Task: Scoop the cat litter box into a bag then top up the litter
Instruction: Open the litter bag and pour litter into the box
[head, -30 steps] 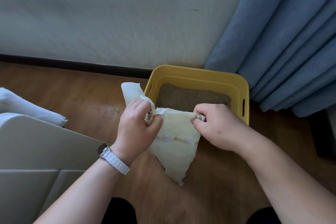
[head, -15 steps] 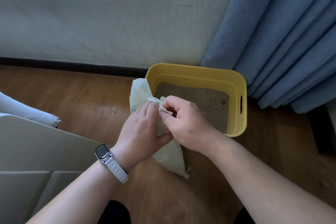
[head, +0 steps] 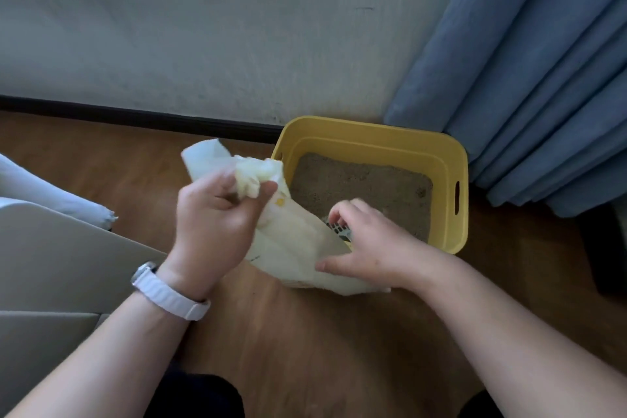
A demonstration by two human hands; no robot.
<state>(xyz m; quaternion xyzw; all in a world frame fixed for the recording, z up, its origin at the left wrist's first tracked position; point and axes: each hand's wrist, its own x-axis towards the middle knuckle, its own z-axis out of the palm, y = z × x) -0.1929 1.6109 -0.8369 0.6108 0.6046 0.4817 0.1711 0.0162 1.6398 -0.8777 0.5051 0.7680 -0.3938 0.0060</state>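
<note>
**Step in hand (my judgement):** readying the bag to take waste, with scooping not yet begun.

**Left grip** [head: 220, 217]: clenched on the bunched neck of the bag [head: 298, 248], back of the hand toward me. A white watch [head: 169, 295] sits on the wrist behind it. The bag hangs below and to the right of this grip, its lower end down at the floor [head: 305, 343].

**Right grip** [head: 369, 248]: palm down at the bag's right flank, thumb stretched along the bag, fingers curled over a grey slotted scoop [head: 339, 231]. I cannot tell whether those fingers have closed on the scoop, because part of it is hidden under them.

**Beyond the right grip:** the yellow box [head: 373, 136] holds litter [head: 366, 183] lying low within its walls.

**Recommendations:**
- The neck is bunched shut, so the left grip should let the mouth spread and hold one lip up just beside the box rim before any load is lifted.
- Take the scoop firmly by its handle.
- Sift over the box, not the floor.
- The bag looks thin and limp, so keep its base on the floor to carry the weight.
</note>
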